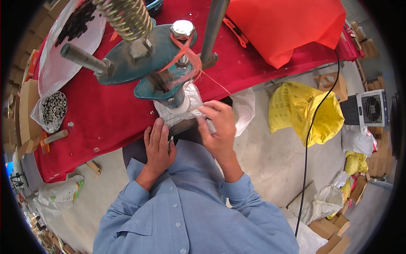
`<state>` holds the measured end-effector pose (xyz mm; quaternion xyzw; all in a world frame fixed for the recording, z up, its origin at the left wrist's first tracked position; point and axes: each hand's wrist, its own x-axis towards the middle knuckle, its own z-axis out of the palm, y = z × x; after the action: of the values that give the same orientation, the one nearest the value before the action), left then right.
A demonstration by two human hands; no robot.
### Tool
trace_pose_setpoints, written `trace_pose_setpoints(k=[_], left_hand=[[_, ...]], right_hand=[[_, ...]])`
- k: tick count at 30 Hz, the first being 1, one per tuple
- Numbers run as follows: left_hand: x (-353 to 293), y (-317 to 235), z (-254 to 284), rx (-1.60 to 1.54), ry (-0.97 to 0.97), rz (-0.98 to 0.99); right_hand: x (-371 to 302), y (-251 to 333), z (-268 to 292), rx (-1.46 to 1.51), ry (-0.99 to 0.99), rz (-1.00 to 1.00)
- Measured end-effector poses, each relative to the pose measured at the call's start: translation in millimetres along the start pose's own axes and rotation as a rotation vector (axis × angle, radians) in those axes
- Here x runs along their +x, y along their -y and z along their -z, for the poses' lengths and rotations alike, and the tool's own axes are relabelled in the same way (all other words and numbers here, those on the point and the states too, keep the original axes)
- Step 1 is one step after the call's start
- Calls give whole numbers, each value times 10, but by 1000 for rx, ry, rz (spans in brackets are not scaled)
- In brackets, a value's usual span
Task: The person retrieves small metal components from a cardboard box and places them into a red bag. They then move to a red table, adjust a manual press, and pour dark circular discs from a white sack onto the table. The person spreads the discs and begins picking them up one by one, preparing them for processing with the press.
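Observation:
My right hand (220, 127) is closed in a pinch round a slim tool with a pale handle (211, 126); its exact kind is too small to make out. Its thin tip points at the base of a green metal press (146, 53). My left hand (158, 144) lies by the table's near edge, fingers stretched out and holding nothing. Between the hands, white plastic sheeting (194, 95) covers the spot under the press head. Above it are a coil spring (124, 19), a large bolt (182, 28) and red plastic string (194, 63) tied round the bolt.
A red cloth (105, 114) covers the table. On it are a bag of small metal rings (54, 109), a white bag of black pieces (63, 55), an orange cutter (237, 33) and a red-orange bag (287, 25). A yellow sack (304, 110) and black cable (311, 127) are at right.

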<state>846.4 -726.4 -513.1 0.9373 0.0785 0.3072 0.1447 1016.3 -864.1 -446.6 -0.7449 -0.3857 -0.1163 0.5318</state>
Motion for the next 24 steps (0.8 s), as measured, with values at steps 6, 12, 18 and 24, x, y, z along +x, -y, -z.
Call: trace_pose_setpoints(k=[6, 12, 18, 24], left_hand=[[116, -15, 214, -29, 28, -21], [462, -280, 338, -29, -18, 33], [532, -256, 180, 61, -55, -8], [480, -178, 155, 53, -89, -38]], right_hand=[[-331, -242, 12, -72, -8, 93], [-137, 44, -45, -119, 61, 180], [-201, -13, -157, -204, 82, 217], [-156, -39, -66, -141, 120, 226]])
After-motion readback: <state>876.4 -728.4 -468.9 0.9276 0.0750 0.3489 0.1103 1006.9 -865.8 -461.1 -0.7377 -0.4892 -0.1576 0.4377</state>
